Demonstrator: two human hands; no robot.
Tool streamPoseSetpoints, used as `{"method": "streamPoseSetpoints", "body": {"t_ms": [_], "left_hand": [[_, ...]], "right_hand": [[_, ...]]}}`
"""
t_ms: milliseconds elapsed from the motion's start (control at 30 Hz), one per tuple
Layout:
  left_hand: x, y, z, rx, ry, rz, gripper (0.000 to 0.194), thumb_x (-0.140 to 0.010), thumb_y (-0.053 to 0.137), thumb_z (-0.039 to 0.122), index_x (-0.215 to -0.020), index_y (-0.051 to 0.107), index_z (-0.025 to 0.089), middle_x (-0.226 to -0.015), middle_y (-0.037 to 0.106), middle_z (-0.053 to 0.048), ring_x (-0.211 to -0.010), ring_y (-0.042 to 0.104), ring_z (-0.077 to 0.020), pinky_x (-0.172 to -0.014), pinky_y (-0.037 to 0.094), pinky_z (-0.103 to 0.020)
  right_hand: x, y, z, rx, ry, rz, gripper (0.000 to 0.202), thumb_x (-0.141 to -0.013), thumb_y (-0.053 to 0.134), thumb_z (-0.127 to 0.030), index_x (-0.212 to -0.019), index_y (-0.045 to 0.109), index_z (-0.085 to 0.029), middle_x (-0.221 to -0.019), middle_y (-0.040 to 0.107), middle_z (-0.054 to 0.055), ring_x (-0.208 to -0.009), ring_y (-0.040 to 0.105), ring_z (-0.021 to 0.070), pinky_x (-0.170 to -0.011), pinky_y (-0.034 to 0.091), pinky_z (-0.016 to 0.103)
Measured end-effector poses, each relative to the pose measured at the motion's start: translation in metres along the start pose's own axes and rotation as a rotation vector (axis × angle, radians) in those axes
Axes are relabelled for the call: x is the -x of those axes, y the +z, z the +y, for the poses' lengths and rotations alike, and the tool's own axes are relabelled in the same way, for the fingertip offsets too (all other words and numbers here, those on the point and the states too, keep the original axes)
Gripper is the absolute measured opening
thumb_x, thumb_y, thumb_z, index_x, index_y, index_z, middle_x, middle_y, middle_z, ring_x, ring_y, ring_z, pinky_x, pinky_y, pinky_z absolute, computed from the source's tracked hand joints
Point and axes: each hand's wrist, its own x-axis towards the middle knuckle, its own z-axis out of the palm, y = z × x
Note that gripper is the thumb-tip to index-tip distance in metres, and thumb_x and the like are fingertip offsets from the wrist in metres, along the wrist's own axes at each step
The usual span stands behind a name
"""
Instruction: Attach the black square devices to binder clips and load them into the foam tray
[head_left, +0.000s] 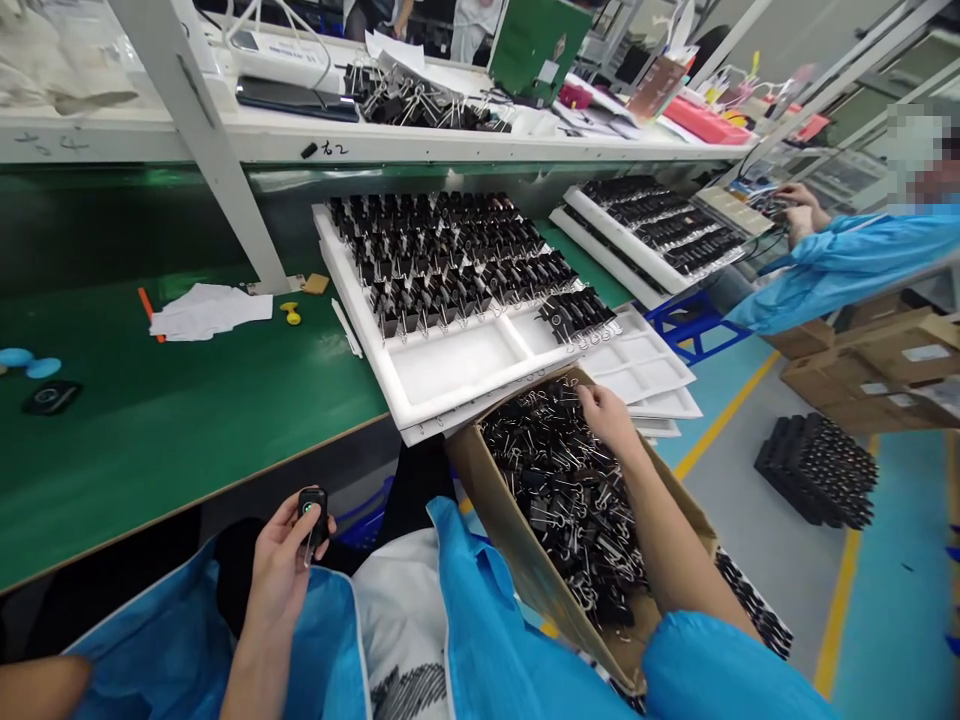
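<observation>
My left hand (281, 555), low in front of my lap, is closed around a small black device (313, 505) with a glowing green mark on its face. A thin metal wire loop hangs below the device, between my fingers. My right hand (606, 415) reaches over the far end of a cardboard box (517, 540). Its fingers are pinched at a binder clip there, partly hidden. Loose black binder clips (570, 520) with wire handles fill the box. Just beyond it, a white tray (454, 360) carries rows of clipped black pieces (450, 250).
On the green table (187, 420) lie white paper (210, 312), a yellow piece (291, 313) and another black device (52, 397). A slanted white post (202, 140) rises at the back. More trays (652, 235) stand right, near a co-worker's blue sleeve (840, 255). A black stack (817, 470) sits on the floor.
</observation>
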Motion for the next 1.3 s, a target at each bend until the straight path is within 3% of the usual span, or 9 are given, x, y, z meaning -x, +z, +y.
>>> {"method": "streamPoseSetpoints", "body": {"t_ms": [67, 167, 333, 467, 667, 833, 933, 1167, 1300], "left_hand": [[-0.002, 0.005, -0.002, 0.007, 0.034, -0.020, 0.057, -0.056, 0.097, 0.035, -0.103, 0.069, 0.017, -0.074, 0.067, 0.000, -0.059, 0.065, -0.0157, -0.044, 0.045, -0.019], [-0.002, 0.015, -0.008, 0.003, 0.057, -0.047, 0.055, -0.058, 0.096, 0.035, -0.102, 0.070, 0.016, -0.076, 0.069, -0.001, -0.057, 0.065, -0.0153, -0.043, 0.041, -0.018], [0.001, 0.027, -0.011, -0.026, 0.066, -0.062, 0.051, -0.064, 0.094, 0.039, -0.103, 0.075, 0.015, -0.086, 0.072, -0.005, -0.058, 0.066, -0.0134, -0.045, 0.040, -0.018], [0.007, 0.027, -0.002, -0.124, 0.089, -0.082, 0.052, -0.068, 0.092, 0.042, -0.108, 0.077, 0.013, -0.090, 0.075, -0.009, -0.060, 0.068, -0.0153, -0.046, 0.039, -0.019], [0.020, 0.022, 0.015, -0.224, 0.133, -0.167, 0.045, -0.070, 0.090, 0.041, -0.105, 0.080, 0.014, -0.085, 0.077, -0.009, -0.061, 0.067, -0.0156, -0.047, 0.041, -0.019], [0.026, 0.023, 0.018, -0.266, 0.153, -0.253, 0.040, -0.074, 0.088, 0.040, -0.105, 0.082, 0.016, -0.091, 0.078, -0.009, -0.064, 0.066, -0.0143, -0.060, 0.052, -0.023], [0.025, 0.023, 0.015, -0.294, 0.150, -0.276, 0.038, -0.076, 0.087, 0.039, -0.106, 0.082, 0.017, -0.097, 0.079, -0.010, -0.069, 0.067, -0.0147, -0.065, 0.054, -0.023], [0.024, 0.019, 0.020, -0.399, 0.194, -0.339, 0.034, -0.080, 0.084, 0.037, -0.108, 0.082, 0.018, -0.099, 0.080, -0.009, -0.083, 0.072, -0.0207, -0.076, 0.056, -0.027], [0.027, 0.022, 0.026, -0.493, 0.216, -0.376, 0.036, -0.080, 0.083, 0.036, -0.113, 0.081, 0.020, -0.111, 0.079, -0.009, -0.100, 0.073, -0.0252, -0.090, 0.057, -0.032]], "right_hand": [[0.014, -0.007, -0.008, -0.178, 0.046, -0.117, 0.042, -0.106, 0.036, -0.044, -0.081, 0.058, -0.017, -0.077, 0.068, 0.011, -0.072, 0.063, 0.0219, -0.068, 0.048, 0.032], [0.052, -0.005, -0.043, -0.595, 0.029, -0.425, 0.047, -0.102, 0.046, -0.055, -0.074, 0.056, -0.018, -0.066, 0.062, 0.005, -0.060, 0.057, 0.0179, -0.059, 0.044, 0.030], [0.114, 0.017, -0.127, -0.784, -0.369, -1.133, 0.047, -0.099, 0.057, -0.059, -0.095, 0.074, -0.016, -0.095, 0.070, 0.007, -0.089, 0.064, 0.0212, -0.085, 0.052, 0.035], [0.134, 0.053, -0.165, -0.869, -0.486, -1.393, 0.038, -0.100, 0.062, -0.052, -0.106, 0.070, -0.015, -0.105, 0.069, 0.008, -0.098, 0.064, 0.0185, -0.090, 0.051, 0.031], [0.148, 0.105, -0.181, -1.397, -0.167, -1.204, 0.050, -0.077, 0.088, -0.049, -0.107, 0.064, -0.016, -0.084, 0.070, 0.004, -0.063, 0.059, 0.0124, -0.061, 0.049, 0.025], [0.163, 0.123, -0.183, -1.333, -0.050, -1.101, 0.052, -0.083, 0.075, -0.062, -0.092, 0.069, -0.012, -0.063, 0.059, 0.001, -0.042, 0.040, 0.0082, -0.038, 0.027, 0.021], [0.167, 0.124, -0.178, -1.263, -0.085, -1.112, 0.053, -0.086, 0.072, -0.063, -0.097, 0.070, -0.011, -0.060, 0.048, -0.004, -0.043, 0.030, 0.0052, -0.040, 0.018, 0.019], [0.169, 0.126, -0.164, -1.373, -0.251, -1.118, 0.059, -0.097, 0.063, -0.060, -0.131, 0.064, -0.012, -0.068, 0.044, -0.003, -0.055, 0.040, 0.0107, -0.048, 0.045, 0.026], [0.168, 0.123, -0.166, -1.395, -0.321, -1.119, 0.058, -0.100, 0.061, -0.054, -0.143, 0.056, -0.016, -0.071, 0.039, -0.004, -0.059, 0.040, 0.0116, -0.052, 0.050, 0.027]]}}
